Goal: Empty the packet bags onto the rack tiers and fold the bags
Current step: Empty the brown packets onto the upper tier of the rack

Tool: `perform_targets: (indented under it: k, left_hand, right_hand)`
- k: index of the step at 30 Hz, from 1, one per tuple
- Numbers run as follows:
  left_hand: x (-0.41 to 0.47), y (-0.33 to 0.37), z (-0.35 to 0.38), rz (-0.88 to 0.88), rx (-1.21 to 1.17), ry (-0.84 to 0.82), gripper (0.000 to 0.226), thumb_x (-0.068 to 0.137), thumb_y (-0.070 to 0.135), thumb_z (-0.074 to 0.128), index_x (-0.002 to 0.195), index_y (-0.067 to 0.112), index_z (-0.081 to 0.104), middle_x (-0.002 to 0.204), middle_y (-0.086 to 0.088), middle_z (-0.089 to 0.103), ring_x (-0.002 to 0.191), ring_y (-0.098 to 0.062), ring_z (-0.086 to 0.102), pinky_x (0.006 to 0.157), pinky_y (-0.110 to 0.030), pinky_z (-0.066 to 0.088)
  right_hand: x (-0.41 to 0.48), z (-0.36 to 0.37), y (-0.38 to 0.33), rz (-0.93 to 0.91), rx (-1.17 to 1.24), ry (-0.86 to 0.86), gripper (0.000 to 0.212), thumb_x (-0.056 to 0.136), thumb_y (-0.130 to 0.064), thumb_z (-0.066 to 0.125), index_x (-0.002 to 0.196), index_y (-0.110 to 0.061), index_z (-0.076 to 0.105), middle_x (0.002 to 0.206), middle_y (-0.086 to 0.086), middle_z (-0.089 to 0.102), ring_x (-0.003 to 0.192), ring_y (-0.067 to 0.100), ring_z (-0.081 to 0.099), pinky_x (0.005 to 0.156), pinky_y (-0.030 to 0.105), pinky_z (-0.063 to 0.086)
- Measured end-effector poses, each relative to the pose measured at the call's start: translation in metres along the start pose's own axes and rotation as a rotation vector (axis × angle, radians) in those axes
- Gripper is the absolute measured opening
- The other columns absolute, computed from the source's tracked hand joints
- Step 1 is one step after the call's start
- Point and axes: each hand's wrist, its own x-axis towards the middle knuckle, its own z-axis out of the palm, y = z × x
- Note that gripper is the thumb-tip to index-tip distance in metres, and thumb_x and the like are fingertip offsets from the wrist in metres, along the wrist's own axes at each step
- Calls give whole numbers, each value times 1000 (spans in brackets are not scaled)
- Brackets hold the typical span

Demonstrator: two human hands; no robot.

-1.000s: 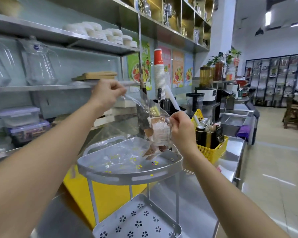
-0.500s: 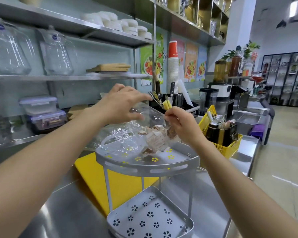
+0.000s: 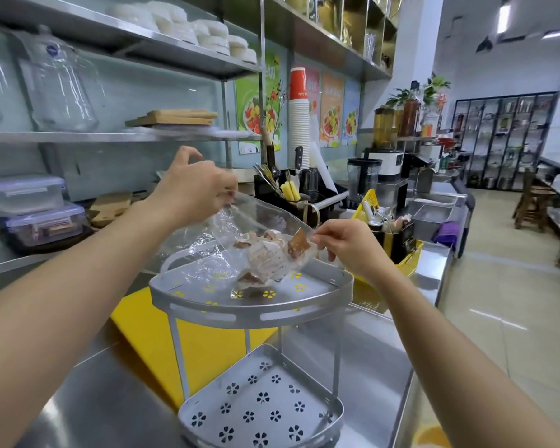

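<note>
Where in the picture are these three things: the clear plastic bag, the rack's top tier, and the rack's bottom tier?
clear plastic bag (image 3: 236, 227), head view, on its stretched clear film between the hands.
top tier (image 3: 324, 287), head view, on bare perforated floor near the right rim.
bottom tier (image 3: 262, 405), head view, on its bare perforated floor.

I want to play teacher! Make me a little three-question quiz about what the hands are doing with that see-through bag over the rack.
1. True or false: both hands hold the clear bag.
2. Where do the packets sit? A) on the bottom tier B) at the top tier, mostly inside the bag C) in the yellow basket
3. Fill in: the bottom tier holds ___ packets.

Key:
1. True. The left hand pinches one edge, the right hand the other.
2. B
3. No
</note>
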Motion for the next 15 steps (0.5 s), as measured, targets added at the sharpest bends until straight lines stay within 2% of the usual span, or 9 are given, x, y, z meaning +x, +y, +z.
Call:
perform_targets:
  k: [4, 6, 8, 10, 12, 15]
  left_hand:
    - [-7, -15, -3, -100, -6, -62, 20, 93, 18, 49, 79, 24, 61, 81, 8, 67, 91, -19, 54, 97, -34, 15]
    - [-12, -22, -10, -204, -100, -41, 18, 94, 26, 48, 83, 28, 62, 81, 8, 62, 95, -22, 43, 97, -36, 21]
    - [-14, -24, -16, -289, -255, 95, 14, 91, 29, 53, 82, 28, 64, 80, 5, 62, 95, -26, 49, 97, -40, 32]
    - [-13, -23, -23, -375, -489, 225, 11, 89, 23, 57, 83, 21, 66, 83, -1, 65, 90, -27, 57, 90, -41, 43]
    - [-12, -23, -27, -462, -677, 258, 8, 87, 18, 60, 87, 13, 66, 89, -10, 67, 88, -28, 60, 85, -42, 48]
    - [-15, -29, -32, -560, -897, 350, 15, 81, 18, 68, 94, 13, 61, 96, -13, 68, 89, -23, 67, 88, -45, 52]
  right_hand:
    - [18, -9, -5, 29, 55, 124, 8, 83, -5, 64, 76, -5, 66, 58, -1, 57, 39, -2, 49, 44, 11, 40]
    - [29, -16, -11, 20, 82, 199, 6, 83, -5, 64, 79, -3, 67, 60, -2, 58, 46, 0, 49, 51, 19, 43]
    - [38, -19, -21, -12, 110, 308, 7, 85, -8, 61, 81, -5, 66, 65, -1, 59, 58, 9, 50, 60, 28, 45]
    - [46, -20, -33, -49, 132, 383, 8, 87, -12, 58, 84, -6, 64, 69, 0, 59, 63, 11, 51, 62, 22, 44]
    - [52, -19, -44, -50, 155, 374, 11, 89, -13, 57, 87, -4, 62, 74, 5, 59, 67, 14, 52, 61, 20, 43]
    - [62, -17, -51, -3, 143, 373, 11, 91, -15, 53, 85, -10, 59, 82, 8, 63, 78, 20, 59, 73, 32, 47]
